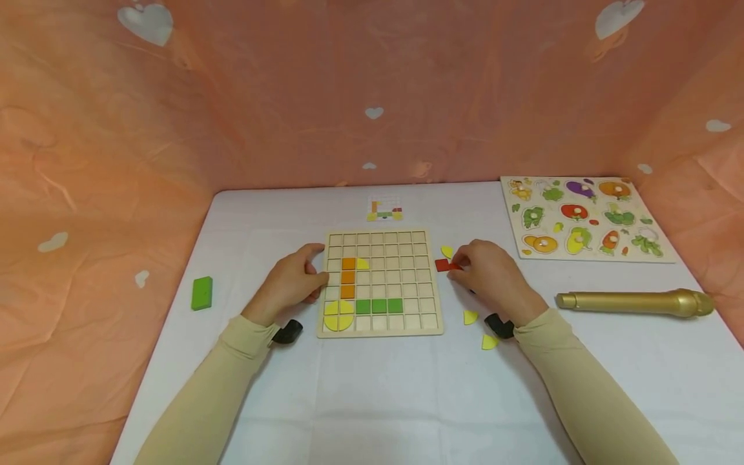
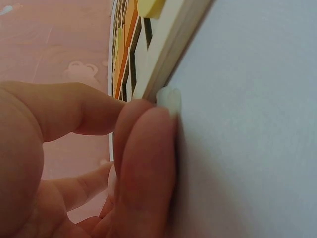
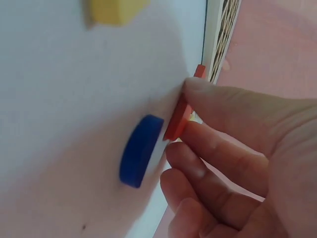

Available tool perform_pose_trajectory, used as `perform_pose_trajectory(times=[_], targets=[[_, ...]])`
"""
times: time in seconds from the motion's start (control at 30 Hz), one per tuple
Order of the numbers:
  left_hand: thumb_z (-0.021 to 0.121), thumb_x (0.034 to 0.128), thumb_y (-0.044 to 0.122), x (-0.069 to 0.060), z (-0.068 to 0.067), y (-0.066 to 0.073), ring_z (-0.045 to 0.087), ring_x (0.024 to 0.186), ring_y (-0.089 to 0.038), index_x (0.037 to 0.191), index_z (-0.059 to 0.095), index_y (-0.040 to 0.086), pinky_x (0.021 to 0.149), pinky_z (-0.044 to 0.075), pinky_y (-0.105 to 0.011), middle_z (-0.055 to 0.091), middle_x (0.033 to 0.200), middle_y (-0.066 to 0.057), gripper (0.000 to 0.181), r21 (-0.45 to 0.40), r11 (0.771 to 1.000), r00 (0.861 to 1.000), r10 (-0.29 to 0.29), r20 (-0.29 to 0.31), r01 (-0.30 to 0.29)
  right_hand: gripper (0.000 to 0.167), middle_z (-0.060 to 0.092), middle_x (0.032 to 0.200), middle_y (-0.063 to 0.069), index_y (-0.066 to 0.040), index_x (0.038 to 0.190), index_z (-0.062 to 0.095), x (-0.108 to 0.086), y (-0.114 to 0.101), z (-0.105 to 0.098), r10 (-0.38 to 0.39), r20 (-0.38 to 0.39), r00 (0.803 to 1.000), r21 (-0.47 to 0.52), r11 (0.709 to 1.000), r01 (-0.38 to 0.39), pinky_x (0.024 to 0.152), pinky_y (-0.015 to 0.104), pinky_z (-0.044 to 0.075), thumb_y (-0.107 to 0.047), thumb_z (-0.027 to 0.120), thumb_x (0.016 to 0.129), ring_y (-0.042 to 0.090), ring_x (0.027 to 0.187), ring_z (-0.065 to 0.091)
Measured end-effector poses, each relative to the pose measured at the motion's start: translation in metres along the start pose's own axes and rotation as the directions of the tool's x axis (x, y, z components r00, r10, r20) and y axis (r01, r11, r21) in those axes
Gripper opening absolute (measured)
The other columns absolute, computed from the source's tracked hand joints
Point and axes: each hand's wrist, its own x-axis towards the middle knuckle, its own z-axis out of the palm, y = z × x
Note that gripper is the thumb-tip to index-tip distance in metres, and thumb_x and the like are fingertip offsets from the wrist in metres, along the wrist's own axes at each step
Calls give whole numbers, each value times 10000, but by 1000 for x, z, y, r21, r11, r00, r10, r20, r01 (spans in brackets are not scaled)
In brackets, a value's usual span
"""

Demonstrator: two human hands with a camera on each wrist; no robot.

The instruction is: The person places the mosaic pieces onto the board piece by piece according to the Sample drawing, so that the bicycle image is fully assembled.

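Note:
The wooden grid board (image 1: 392, 281) holds orange squares (image 1: 347, 277), green squares (image 1: 379, 306), a yellow circle of quarter pieces (image 1: 338, 316) and one yellow quarter (image 1: 363, 263). At the board's left edge, my left hand (image 1: 290, 282) touches the frame with thumb and fingers; its fingertips meet the edge in the left wrist view. Right of the board, my right hand (image 1: 494, 278) pinches a red piece (image 3: 179, 119) between thumb and index finger. Another red piece (image 1: 442, 265) lies beside it. A blue curved piece (image 3: 141, 151) lies near the fingers in the right wrist view.
A small pattern card (image 1: 385, 208) lies behind the board. Yellow quarters (image 1: 470, 317) are scattered at right, one behind the red pieces. A green block (image 1: 201, 293) stands far left. A vegetable puzzle (image 1: 593, 221) and a gold microphone (image 1: 633, 303) lie at right.

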Motion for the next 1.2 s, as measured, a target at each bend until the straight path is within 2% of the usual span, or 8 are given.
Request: perform_pose_trajectory(times=[0.17, 0.37, 0.47, 0.57, 0.7, 0.83, 1.0, 1.2], targets=[[705, 1022, 256, -1, 0, 1, 698, 709, -205, 1649, 412, 176, 667, 608, -304, 640, 1002, -117, 696, 9, 1000, 1000, 1, -4, -1, 132, 724, 1001, 100, -60, 1052, 807, -5, 0, -2, 5, 14, 1000, -7, 1000, -5, 869, 445, 554, -145, 809, 952, 272, 937, 633], [706, 1017, 267, 0, 0, 0, 697, 705, -201, 1644, 417, 180, 661, 598, -299, 642, 988, -109, 696, 21, 1000, 1000, 1, -6, -1, 135, 739, 1038, 104, -62, 1075, 808, -9, -3, -2, 2, 12, 1000, -6, 1000, -2, 918, 469, 577, -107, 779, 952, 287, 979, 655], [709, 1018, 265, 0, 0, -1, 694, 704, -199, 1646, 415, 176, 657, 595, -294, 643, 979, -108, 699, 22, 1000, 1000, 1, -5, -1, 138, 735, 1019, 79, -74, 1074, 819, -9, -9, 0, -47, 6, 999, 1, 999, 47, 887, 437, 569, -103, 774, 947, 266, 946, 642], [711, 1017, 263, 0, 0, 0, 694, 704, -199, 1644, 418, 174, 657, 596, -296, 644, 979, -108, 698, 21, 1000, 1000, 4, -5, -4, 129, 728, 988, 43, -90, 1046, 830, -6, -19, 3, -143, 14, 990, -2, 990, 143, 869, 397, 548, -88, 767, 933, 232, 917, 623], [707, 1018, 264, -1, -1, 1, 694, 703, -201, 1644, 416, 173, 660, 597, -300, 643, 985, -112, 696, 21, 1000, 1000, 7, -4, -7, 119, 737, 989, 10, -102, 1014, 830, -3, -38, 9, -268, 27, 963, -17, 963, 268, 890, 388, 552, -74, 777, 911, 207, 934, 622], [703, 1021, 259, -1, -1, 1, 690, 700, -199, 1645, 416, 172, 661, 592, -296, 645, 980, -110, 693, 22, 1000, 1000, 7, -3, -6, 104, 737, 998, -2, -107, 1012, 833, -2, -53, 16, -352, 32, 935, -22, 935, 353, 887, 381, 561, -85, 796, 918, 201, 956, 628], [700, 1024, 256, 0, -1, 1, 690, 703, -200, 1643, 416, 175, 660, 592, -292, 644, 975, -107, 685, 16, 1000, 1000, 3, 0, -3, 97, 715, 1003, -17, -111, 1017, 838, -3, -62, 23, -397, 54, 916, 6, 918, 397, 886, 347, 570, -84, 796, 934, 181, 1006, 633], [700, 1025, 261, -1, -1, 0, 689, 707, -201, 1646, 409, 173, 662, 593, -294, 644, 971, -108, 692, 16, 1000, 1000, 4, 3, -4, 107, 705, 1009, -22, -106, 1018, 836, -5, -64, 27, -386, 70, 920, 18, 923, 386, 882, 342, 575, -63, 794, 930, 173, 1024, 626]])
